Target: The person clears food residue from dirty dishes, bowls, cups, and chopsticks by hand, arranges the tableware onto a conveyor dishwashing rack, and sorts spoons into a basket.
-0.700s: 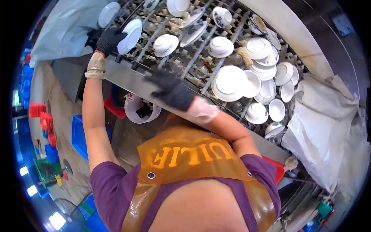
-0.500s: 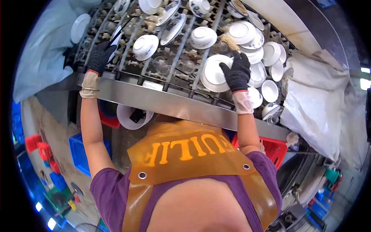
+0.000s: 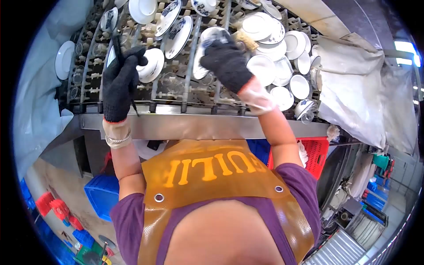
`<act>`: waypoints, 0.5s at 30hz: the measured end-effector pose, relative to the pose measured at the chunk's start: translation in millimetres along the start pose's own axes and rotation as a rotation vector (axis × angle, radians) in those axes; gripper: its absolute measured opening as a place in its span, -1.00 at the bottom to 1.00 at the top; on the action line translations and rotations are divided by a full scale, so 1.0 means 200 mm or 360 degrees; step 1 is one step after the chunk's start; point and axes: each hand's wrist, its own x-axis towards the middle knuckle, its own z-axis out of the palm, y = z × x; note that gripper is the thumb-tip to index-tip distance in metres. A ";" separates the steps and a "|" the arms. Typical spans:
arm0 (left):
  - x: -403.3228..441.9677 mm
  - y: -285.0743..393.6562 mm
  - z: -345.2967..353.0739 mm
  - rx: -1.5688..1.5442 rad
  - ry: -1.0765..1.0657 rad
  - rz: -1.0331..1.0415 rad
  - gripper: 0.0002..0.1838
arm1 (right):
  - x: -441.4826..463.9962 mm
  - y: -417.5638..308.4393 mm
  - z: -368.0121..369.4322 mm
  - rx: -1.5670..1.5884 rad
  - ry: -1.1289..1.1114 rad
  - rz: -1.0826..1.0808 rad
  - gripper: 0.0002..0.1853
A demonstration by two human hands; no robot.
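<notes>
My left hand (image 3: 121,84), in a black knit glove, is closed around thin black sticks that look like chopsticks (image 3: 134,106); one end sticks out below the fist. Just beside its fingers sits a white bowl (image 3: 153,64), upside down on the peg rack. My right hand (image 3: 227,64), gloved too and smeared by motion, has its fingers on a white plate (image 3: 199,66) with blue pattern, tilted on the rack. The hand hides much of this plate. Oval plates (image 3: 179,37) with blue pattern lean between the rails to its left.
Stacked white plates and bowls (image 3: 265,68) crowd the right side, near a tan scrubber (image 3: 246,40). Small clear glasses (image 3: 170,81) lie among the pegs. A steel edge (image 3: 190,126) runs along the front. Red (image 3: 316,154) and blue crates (image 3: 99,196) stand below.
My right hand has moved left from the stacked dishes, and the plate under it has left that spot. My left hand has come nearer the upturned bowl. The view has shifted.
</notes>
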 end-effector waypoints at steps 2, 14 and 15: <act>-0.06 0.01 0.02 0.1122 0.0164 0.1309 -0.70 | 0.00 0.03 0.16 0.0111 0.0413 -0.0183 -0.81; -0.29 -0.41 0.39 -0.1407 -0.0060 -0.0390 -0.67 | -0.30 0.78 0.48 0.0423 -0.0066 0.0815 -0.38; -0.29 -0.37 0.47 -0.1486 -0.0227 -0.0399 -0.69 | -0.32 0.76 0.47 0.0428 -0.0064 0.0807 -0.38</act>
